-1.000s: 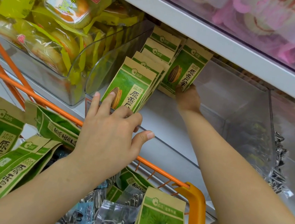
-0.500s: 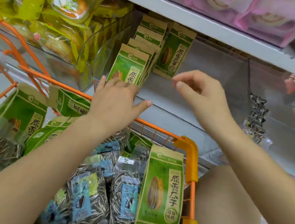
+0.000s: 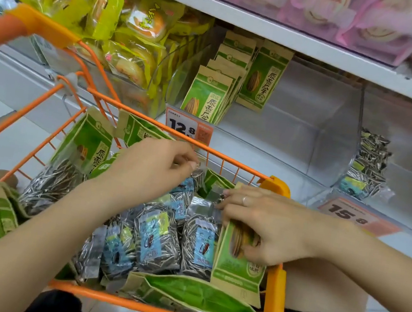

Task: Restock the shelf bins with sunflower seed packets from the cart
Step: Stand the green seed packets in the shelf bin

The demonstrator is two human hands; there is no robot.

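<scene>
Fingers (image 3: 227, 215) of the right hand (image 3: 266, 226) curl round the top of a green sunflower seed packet (image 3: 238, 267) standing at the right side of the orange cart (image 3: 268, 297). Left hand (image 3: 154, 166) hovers over the heap with its fingertips pinched together near a clear packet's edge; whether they grip it, I cannot tell. Clear packets of striped seeds (image 3: 155, 240) fill the cart's middle. Up on the shelf, the clear bin (image 3: 340, 129) holds a row of green packets (image 3: 209, 96) at its left, above a 12.8 price tag (image 3: 187, 128).
</scene>
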